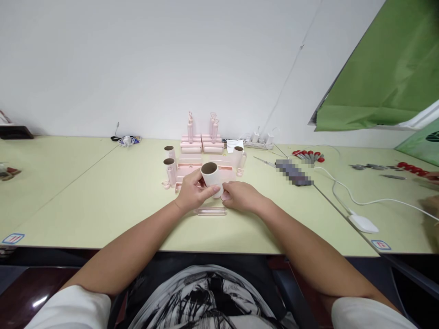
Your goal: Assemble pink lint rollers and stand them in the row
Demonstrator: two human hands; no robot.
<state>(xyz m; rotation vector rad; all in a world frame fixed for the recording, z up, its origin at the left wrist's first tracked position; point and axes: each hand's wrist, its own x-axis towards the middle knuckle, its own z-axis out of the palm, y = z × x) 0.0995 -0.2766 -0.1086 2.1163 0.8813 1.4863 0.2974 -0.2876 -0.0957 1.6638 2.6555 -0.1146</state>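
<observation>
Nearest us on the worktop (113, 219), one clear pinkish tube (211, 211) lies crosswise. Just beyond, our left hand (195, 191) has its grip wrapped round one white roll (213, 183); our right hand's (244, 196) grip pinches one small pink piece (225, 196) beside the roll's lower end. Hands and roll block part of the pink trays (190, 170) behind, so we cannot count those. Two more rolls (169, 171) stand left, one right; one pixelated dark slab (294, 172) lies farther right. Beyond, we see two stacks of pink cases (191, 146) and one power strip (259, 145).
</observation>
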